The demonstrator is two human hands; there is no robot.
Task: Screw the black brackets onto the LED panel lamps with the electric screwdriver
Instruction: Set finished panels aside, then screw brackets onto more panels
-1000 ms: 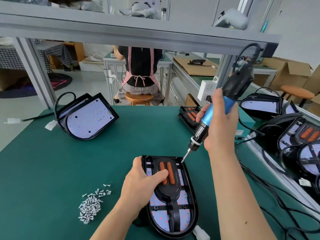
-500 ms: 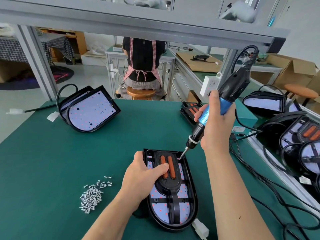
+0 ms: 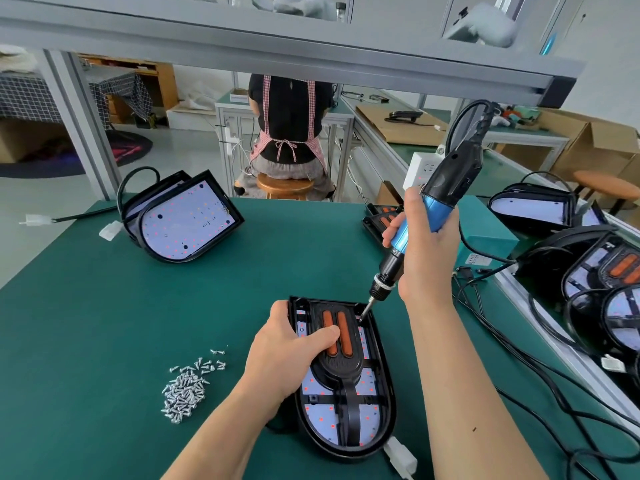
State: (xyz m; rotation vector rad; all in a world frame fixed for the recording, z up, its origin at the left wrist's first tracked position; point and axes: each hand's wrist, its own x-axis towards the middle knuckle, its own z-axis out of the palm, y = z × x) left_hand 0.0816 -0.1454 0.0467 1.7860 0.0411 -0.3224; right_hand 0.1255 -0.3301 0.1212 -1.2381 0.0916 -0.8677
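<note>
Black bracket [image 3: 341, 368] beneath left grip [image 3: 284, 355]

We record the left hand [image 3: 287, 355] gripping the left edge of the near LED panel lamp [image 3: 320, 415], thumb on its black bracket [image 3: 343, 367]. The right hand [image 3: 427, 258] holds the electric screwdriver [image 3: 453, 174] tilted, its bit at the bracket's far right corner. Loose screws [image 3: 185, 393] lie to the left on the green table [image 3: 104, 323]; another lamp [image 3: 187, 221] stands far left.

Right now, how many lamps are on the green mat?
4: held lamp under the left hand, front lamp and rear lamp leaning far left, far lamp behind the right hand. More possibly hidden.
</note>
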